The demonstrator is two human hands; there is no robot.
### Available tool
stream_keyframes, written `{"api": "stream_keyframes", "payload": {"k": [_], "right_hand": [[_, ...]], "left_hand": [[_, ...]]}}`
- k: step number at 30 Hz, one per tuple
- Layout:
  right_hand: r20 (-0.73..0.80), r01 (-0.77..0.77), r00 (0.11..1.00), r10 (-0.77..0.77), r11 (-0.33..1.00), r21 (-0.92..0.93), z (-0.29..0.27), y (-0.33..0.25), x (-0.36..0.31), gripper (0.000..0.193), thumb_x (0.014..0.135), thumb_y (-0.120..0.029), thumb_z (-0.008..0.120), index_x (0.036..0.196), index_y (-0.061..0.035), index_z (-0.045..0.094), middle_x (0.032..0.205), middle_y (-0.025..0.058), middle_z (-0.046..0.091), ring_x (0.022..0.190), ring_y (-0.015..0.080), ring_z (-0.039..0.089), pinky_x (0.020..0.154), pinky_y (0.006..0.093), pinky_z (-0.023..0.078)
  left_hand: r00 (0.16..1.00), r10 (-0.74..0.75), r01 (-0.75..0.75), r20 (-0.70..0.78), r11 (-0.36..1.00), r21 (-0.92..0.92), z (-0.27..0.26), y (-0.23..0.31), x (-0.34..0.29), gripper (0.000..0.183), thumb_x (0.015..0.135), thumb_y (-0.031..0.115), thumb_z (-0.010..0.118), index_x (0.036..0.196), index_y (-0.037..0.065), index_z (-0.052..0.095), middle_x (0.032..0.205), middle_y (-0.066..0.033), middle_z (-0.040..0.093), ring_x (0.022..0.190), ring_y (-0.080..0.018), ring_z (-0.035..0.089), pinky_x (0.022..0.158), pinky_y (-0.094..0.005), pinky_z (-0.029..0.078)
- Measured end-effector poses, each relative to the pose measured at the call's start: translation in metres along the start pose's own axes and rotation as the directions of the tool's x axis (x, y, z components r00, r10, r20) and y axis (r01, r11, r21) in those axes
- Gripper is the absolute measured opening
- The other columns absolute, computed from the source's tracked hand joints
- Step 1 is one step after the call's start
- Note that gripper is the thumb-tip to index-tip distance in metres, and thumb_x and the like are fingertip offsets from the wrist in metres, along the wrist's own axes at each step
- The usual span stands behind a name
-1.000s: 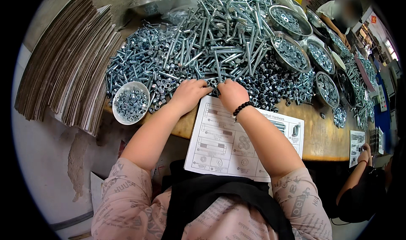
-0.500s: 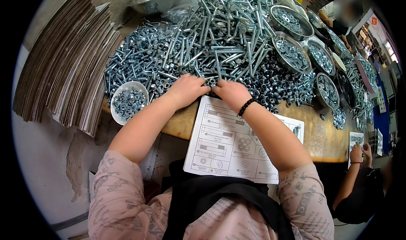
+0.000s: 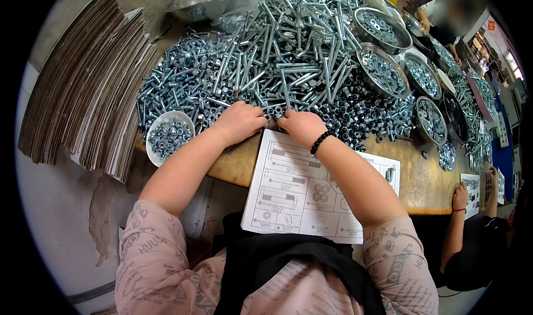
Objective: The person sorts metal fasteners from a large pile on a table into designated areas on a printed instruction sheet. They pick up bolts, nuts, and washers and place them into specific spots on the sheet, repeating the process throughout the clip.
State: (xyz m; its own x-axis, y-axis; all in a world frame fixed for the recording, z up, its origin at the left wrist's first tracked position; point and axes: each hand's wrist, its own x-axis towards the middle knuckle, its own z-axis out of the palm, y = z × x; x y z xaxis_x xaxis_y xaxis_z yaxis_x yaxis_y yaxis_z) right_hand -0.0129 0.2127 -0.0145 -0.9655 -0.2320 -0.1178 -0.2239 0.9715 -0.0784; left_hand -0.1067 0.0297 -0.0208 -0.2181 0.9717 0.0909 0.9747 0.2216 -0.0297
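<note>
My left hand (image 3: pixel 241 122) rests at the near edge of the pile of nuts and bolts, its fingers bent and pressed together. Close by on the right is my right hand (image 3: pixel 302 127), with a black beaded bracelet (image 3: pixel 320 142) on the wrist and its fingers curled inward. Small silver nuts (image 3: pixel 272 114) lie between the two sets of fingertips. Whatever the fingers pinch is too small or hidden to tell. Beneath my right forearm, a printed sheet (image 3: pixel 277 204) with hardware drawings hangs partly over the table edge. Long silver bolts (image 3: pixel 302 73) are heaped just beyond my hands.
A white bowl of nuts (image 3: pixel 190 125) stands left of my left forearm. Stacked cardboard sheets (image 3: pixel 83 87) rise at far left. Metal bowls of washers (image 3: pixel 407 87) line the right. Black-ringed nuts (image 3: pixel 355 112) spread near my right hand. A co-worker's hand (image 3: pixel 460 197) is at far right.
My left hand has drawn slightly left and down, and my right hand has shifted a little left and down. The co-worker's hands at far right have moved apart.
</note>
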Motion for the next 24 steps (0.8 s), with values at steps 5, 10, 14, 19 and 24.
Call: {"api": "stream_keyframes", "payload": {"k": [5, 10, 14, 19, 24], "right_hand": [[0.002, 0.099, 0.995, -0.100, 0.993, 0.068, 0.001, 0.008, 0.000, 0.020, 0.082, -0.014, 0.046, 0.097, -0.0157, 0.059, 0.092, 0.0087, 0.056, 0.085, 0.0275, 0.059, 0.071, 0.0374, 0.049], [-0.158, 0.026, 0.987, 0.003, 0.983, 0.184, 0.003, 0.006, -0.007, 0.022, 0.080, -0.013, 0.051, 0.100, -0.0160, 0.060, 0.091, 0.0086, 0.057, 0.084, 0.0278, 0.058, 0.069, 0.0373, 0.048], [-0.298, 0.020, 0.948, 0.108, 0.918, 0.395, -0.018, 0.008, -0.049, 0.020, 0.076, -0.016, 0.061, 0.095, -0.0105, 0.062, 0.085, 0.0080, 0.058, 0.077, 0.0268, 0.057, 0.066, 0.0355, 0.047], [-0.176, 0.032, 0.984, 0.036, 0.928, 0.371, -0.019, -0.007, -0.134, 0.023, 0.073, -0.013, 0.063, 0.096, -0.0098, 0.061, 0.084, 0.0091, 0.057, 0.078, 0.0276, 0.057, 0.067, 0.0362, 0.047], [-0.033, -0.108, 0.991, 0.131, 0.914, 0.391, 0.013, -0.034, -0.181, 0.021, 0.074, -0.012, 0.058, 0.094, -0.0073, 0.056, 0.086, 0.0099, 0.053, 0.081, 0.0285, 0.056, 0.067, 0.0388, 0.047]], "left_hand": [[0.993, -0.104, 0.096, -0.064, 0.990, -0.107, 0.009, 0.006, -0.007, 0.019, 0.074, 0.018, 0.061, 0.091, 0.012, 0.060, 0.081, -0.0051, 0.056, 0.081, -0.0245, 0.055, 0.071, -0.0361, 0.043], [0.914, -0.369, 0.404, 0.166, 0.860, -0.313, 0.001, 0.011, -0.002, 0.021, 0.076, 0.017, 0.060, 0.095, 0.009, 0.059, 0.084, -0.0077, 0.055, 0.086, -0.0282, 0.055, 0.074, -0.0373, 0.045], [0.904, -0.401, 0.426, 0.145, 0.861, -0.277, -0.006, 0.027, -0.001, 0.026, 0.077, 0.016, 0.060, 0.103, 0.012, 0.057, 0.097, -0.0087, 0.053, 0.091, -0.0284, 0.054, 0.077, -0.0364, 0.046], [0.921, -0.371, 0.390, 0.123, 0.892, -0.230, -0.004, 0.031, 0.000, 0.026, 0.077, 0.013, 0.058, 0.103, 0.014, 0.055, 0.095, -0.0075, 0.053, 0.090, -0.0282, 0.054, 0.075, -0.0376, 0.046], [0.921, -0.372, 0.389, 0.115, 0.895, -0.217, -0.003, 0.032, 0.004, 0.024, 0.078, 0.012, 0.056, 0.102, 0.013, 0.055, 0.094, -0.0094, 0.053, 0.089, -0.0293, 0.054, 0.074, -0.0388, 0.045]]}}
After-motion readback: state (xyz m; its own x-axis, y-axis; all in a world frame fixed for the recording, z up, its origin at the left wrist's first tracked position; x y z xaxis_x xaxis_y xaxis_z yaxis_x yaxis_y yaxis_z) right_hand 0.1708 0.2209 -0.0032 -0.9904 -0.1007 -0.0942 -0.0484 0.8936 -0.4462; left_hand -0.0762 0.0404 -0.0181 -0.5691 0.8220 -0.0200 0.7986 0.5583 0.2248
